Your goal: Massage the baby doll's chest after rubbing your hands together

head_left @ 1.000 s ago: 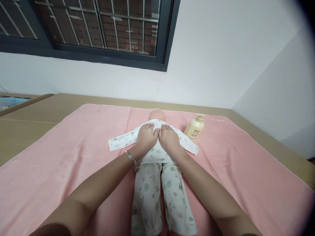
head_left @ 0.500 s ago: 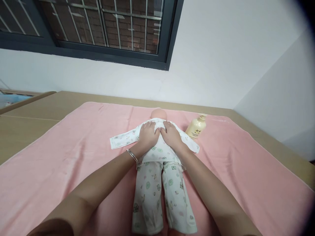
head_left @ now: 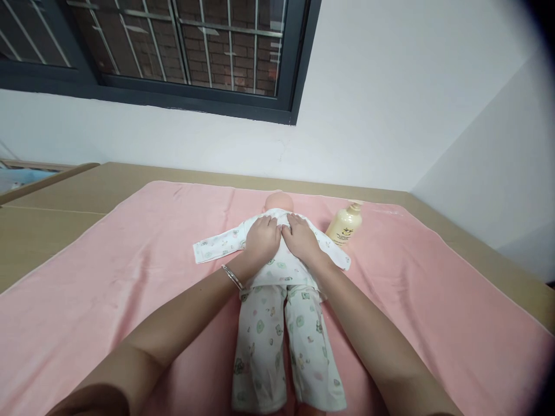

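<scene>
1. So, both hands lie flat on the doll. The left hand and the right hand rest side by side on the doll's white top, with their inner edges touching or nearly touching.

2. Neither hand is pinching or grabbing. The fingers are spread out and press down on the cloth, so the hands are open and hold nothing.

3. Just past the fingertips is the doll's bare head. The doll seems to lie face down, but I cannot be sure.

4. One sleeve sticks out to the left of the left hand. The other sleeve sticks out to the right of the right hand. Both lie flat.

5. Below the wrists, closer to the person, are the doll's printed pants. They look pulled on all the way, and both legs lie straight.

6. A silver bangle sits on the left wrist.

7. Off to the right of the right hand, near but not touching, stands a cream pump bottle. Its cap looks shut, and no hand is on it.

8. Under it all is a pink towel spread on a tan table.

9. I think the doll is already dressed, top and pants. The rubbing or smoothing of its back looks like it is in the middle. How much is left I cannot tell.
</scene>
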Demonstrator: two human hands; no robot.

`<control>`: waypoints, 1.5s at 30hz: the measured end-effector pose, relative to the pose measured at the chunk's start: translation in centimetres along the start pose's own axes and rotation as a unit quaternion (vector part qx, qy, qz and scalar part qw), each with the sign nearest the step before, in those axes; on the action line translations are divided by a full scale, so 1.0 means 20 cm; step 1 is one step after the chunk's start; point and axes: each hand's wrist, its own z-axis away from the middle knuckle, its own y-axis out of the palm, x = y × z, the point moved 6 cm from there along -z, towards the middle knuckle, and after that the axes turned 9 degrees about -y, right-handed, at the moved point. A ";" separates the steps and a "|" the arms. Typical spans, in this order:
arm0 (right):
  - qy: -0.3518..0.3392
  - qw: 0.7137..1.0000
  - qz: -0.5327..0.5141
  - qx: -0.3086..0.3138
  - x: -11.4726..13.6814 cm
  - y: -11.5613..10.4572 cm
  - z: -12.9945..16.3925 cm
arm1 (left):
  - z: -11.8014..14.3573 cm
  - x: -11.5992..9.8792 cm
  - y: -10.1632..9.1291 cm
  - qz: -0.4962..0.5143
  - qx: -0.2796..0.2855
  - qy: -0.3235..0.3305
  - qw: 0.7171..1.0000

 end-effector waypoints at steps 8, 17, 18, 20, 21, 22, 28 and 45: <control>-0.006 1.000 0.025 0.002 0.01 -0.03 0.00 | 0.06 -0.07 -0.06 -0.014 -0.010 0.000 1.000; 0.039 0.988 0.143 0.036 0.20 -0.12 0.08 | -0.04 0.09 0.03 0.107 0.045 -0.059 0.992; 0.040 0.988 0.144 0.030 0.21 -0.12 0.09 | -0.05 0.10 0.04 0.117 0.050 -0.062 0.990; 0.052 0.990 0.131 0.022 0.17 -0.10 0.08 | -0.06 0.10 0.05 0.116 0.055 -0.061 0.990; 0.055 0.991 0.119 0.016 0.15 -0.09 0.07 | -0.05 0.09 0.04 0.104 0.054 -0.058 0.991; 0.051 0.993 0.105 0.011 0.11 -0.08 0.06 | -0.05 0.08 0.04 0.088 0.053 -0.052 0.993; -0.019 1.000 -0.003 0.022 -0.03 0.00 -0.01 | 0.02 -0.04 -0.03 -0.008 0.035 -0.018 0.999; 0.004 0.993 0.120 -0.010 0.16 -0.06 0.07 | -0.06 0.11 0.07 0.097 0.100 -0.110 0.984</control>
